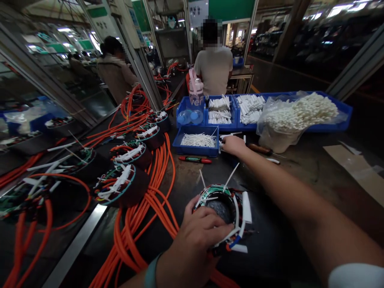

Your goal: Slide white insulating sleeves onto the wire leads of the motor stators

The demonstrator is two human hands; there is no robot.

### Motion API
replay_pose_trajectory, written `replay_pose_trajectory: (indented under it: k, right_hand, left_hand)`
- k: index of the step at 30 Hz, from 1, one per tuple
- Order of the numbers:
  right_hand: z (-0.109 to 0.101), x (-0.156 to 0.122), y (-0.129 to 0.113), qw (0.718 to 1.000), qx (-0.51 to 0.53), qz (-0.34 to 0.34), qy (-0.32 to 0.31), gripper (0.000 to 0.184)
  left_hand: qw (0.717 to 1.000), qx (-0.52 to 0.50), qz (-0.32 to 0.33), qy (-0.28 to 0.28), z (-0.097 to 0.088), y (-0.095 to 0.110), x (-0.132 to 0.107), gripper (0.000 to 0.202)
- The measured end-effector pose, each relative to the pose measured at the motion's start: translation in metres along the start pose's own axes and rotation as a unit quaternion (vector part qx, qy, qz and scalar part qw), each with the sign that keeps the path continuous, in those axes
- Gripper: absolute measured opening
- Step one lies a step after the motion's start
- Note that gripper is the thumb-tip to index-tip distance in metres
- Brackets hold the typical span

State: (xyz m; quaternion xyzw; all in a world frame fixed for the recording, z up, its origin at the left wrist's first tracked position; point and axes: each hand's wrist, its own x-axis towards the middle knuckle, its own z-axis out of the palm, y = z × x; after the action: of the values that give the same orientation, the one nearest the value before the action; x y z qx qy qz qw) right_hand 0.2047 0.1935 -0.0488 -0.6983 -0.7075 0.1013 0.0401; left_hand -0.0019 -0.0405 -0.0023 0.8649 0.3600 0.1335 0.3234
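My left hand (201, 231) lies over the near left rim of a round motor stator (221, 208), its fingers curled around the ring. White cable ties (231, 176) stick up from the stator's far side, and white sleeves (246, 208) cover some leads on its right. My right hand (233, 145) reaches forward to the right side of a small blue tray (196, 152) of white cable ties. Its fingers are closed; what they hold, if anything, is hidden. A red marker (195, 160) lies in front of that tray.
Blue bins (234, 125) hold white sleeves and bottles; a plastic bag (288, 116) of white pieces stands beside them. A screwdriver (259, 149) lies right of my right hand. Orange cables (159, 172) and several stators (123, 184) fill the left. Two people (214, 66) work beyond.
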Motion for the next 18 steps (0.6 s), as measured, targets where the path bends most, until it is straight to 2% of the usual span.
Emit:
replay_pose_trajectory:
  k: [5,12,18]
  right_hand:
    - [0.007,0.007,-0.004,0.998,-0.043,0.043,-0.007,0.031]
    - [0.011,0.003,-0.015,0.996,-0.085,0.027,-0.01,0.03]
    - [0.007,-0.017,0.006,0.996,-0.084,0.025,-0.004,0.031]
  left_hand:
    - [1.0,0.011,0.003,-0.002,0.001,-0.002,0.0,0.045]
    - [0.999,0.024,0.026,0.011,0.006,-0.008,-0.003,0.044]
    - [0.998,0.054,0.038,0.021,0.008,-0.006,-0.005,0.041]
